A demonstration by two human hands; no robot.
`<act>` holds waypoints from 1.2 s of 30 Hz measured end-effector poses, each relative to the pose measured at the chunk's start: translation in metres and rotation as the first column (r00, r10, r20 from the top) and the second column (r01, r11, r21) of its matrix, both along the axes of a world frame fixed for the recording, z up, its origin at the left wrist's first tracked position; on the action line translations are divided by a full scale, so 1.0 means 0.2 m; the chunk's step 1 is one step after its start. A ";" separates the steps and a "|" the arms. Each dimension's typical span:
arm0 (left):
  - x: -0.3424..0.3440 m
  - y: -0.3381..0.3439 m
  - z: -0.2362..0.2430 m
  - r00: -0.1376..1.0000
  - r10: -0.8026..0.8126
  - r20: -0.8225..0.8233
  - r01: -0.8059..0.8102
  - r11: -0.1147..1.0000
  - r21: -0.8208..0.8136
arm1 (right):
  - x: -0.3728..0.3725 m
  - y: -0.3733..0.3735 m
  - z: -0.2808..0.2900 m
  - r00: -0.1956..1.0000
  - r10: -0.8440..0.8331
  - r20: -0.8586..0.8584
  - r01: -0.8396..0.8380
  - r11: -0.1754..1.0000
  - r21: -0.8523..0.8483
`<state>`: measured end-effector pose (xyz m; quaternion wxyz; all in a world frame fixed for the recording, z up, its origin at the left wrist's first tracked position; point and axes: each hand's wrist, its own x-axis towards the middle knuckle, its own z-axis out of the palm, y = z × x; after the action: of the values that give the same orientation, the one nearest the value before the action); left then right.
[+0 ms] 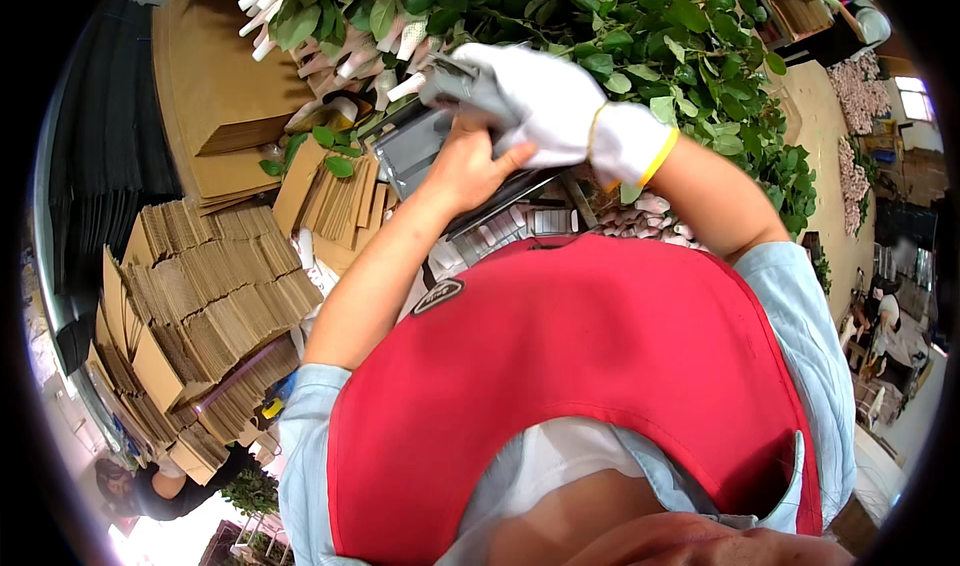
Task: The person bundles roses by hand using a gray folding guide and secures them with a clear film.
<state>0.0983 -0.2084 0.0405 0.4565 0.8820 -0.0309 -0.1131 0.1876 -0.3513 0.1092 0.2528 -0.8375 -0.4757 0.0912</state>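
Note:
My right hand (545, 101) wears a white knit glove with a yellow cuff edge and grey-coated fingers. Its fingers are bunched together, pointing left, and smeared by motion. Against them, from below, lies my bare left hand (470, 166), thumb stretched toward the right and the other fingers curled out of sight. What sits between the two hands, if anything, is hidden. Just under them is a dark grey tray-like surface (408, 154) with clear plastic on it. Beyond my hands lies a heap of leafy green stems (640, 26), with pale pinkish net-sleeved tips (355, 56) at its left.
Brown cardboard sheets (225, 66) and stacked folded cardboard (210, 296) stand to the left, beside black sheets (110, 136). More pale sleeved bundles (645, 216) lie close to my red apron (580, 336). Another person (165, 486) is at the lower left.

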 end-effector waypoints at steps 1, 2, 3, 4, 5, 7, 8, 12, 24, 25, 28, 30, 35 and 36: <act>0.03 -0.03 0.02 0.973 -0.117 0.197 0.064 0.965 0.256 | 0.11 -0.07 0.01 0.989 0.074 0.124 -0.083 0.994 0.068; 0.03 -0.04 -0.01 0.924 -0.191 0.332 0.029 0.899 0.437 | 0.22 -0.17 -0.02 0.965 0.085 0.247 -0.149 0.955 0.256; 0.02 -0.04 -0.05 0.859 -0.267 0.437 -0.051 0.805 0.592 | 0.25 -0.23 0.11 0.990 0.134 -0.054 -0.128 0.987 0.096; 0.01 -0.05 -0.05 0.878 -0.183 0.443 -0.096 0.839 0.535 | 0.27 -0.30 0.25 0.947 0.074 -0.312 -0.108 0.990 -0.093; 0.01 -0.05 -0.05 0.881 -0.170 0.442 -0.105 0.840 0.532 | 0.29 -0.41 0.26 0.963 0.266 0.032 -0.267 0.964 0.006; 0.01 -0.05 -0.06 0.886 -0.104 0.451 -0.116 0.893 0.434 | 0.25 -0.49 0.29 0.983 0.179 0.028 -0.162 0.936 -0.314; 0.02 -0.05 -0.08 0.874 -0.079 0.480 -0.143 0.901 0.410 | 0.24 -0.48 0.26 0.982 0.159 0.099 -0.094 0.876 -0.473; 0.02 -0.04 -0.10 0.855 -0.064 0.514 -0.160 0.911 0.379 | 0.31 -0.40 0.14 0.992 0.126 -0.014 -0.098 0.692 -0.715; -0.02 0.03 -0.10 0.749 0.110 0.653 -0.116 0.993 -0.034 | 0.38 -0.34 0.18 0.983 0.052 -0.173 -0.160 0.696 -0.700; -0.11 0.08 -0.07 0.673 0.234 0.702 -0.274 0.960 -0.057 | 0.35 -0.29 0.29 0.985 -0.019 -0.170 -0.121 0.625 -0.771; -0.56 0.15 -0.34 0.486 0.666 0.567 -0.677 0.697 -0.238 | 0.20 -0.18 0.59 0.992 0.039 0.117 0.048 0.753 -0.656; -0.79 0.05 -0.54 0.636 0.725 0.263 -0.710 0.684 -0.167 | 0.03 -0.14 0.69 0.934 -0.120 -0.336 -0.080 0.847 -0.526; -1.23 0.06 -0.67 0.924 0.303 0.234 -0.382 0.778 0.499 | -0.38 0.05 0.09 0.255 -0.108 -0.961 -0.449 0.867 -0.217; -1.40 0.08 -0.74 0.906 0.355 0.232 -0.424 0.753 0.503 | -0.49 0.12 -0.14 0.307 -0.097 -0.947 -0.394 0.893 -0.219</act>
<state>-0.1823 -0.1928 -0.1068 0.1989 0.9664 0.1593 0.0345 0.0902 -0.3279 0.0806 0.2880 -0.6087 -0.2848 0.6822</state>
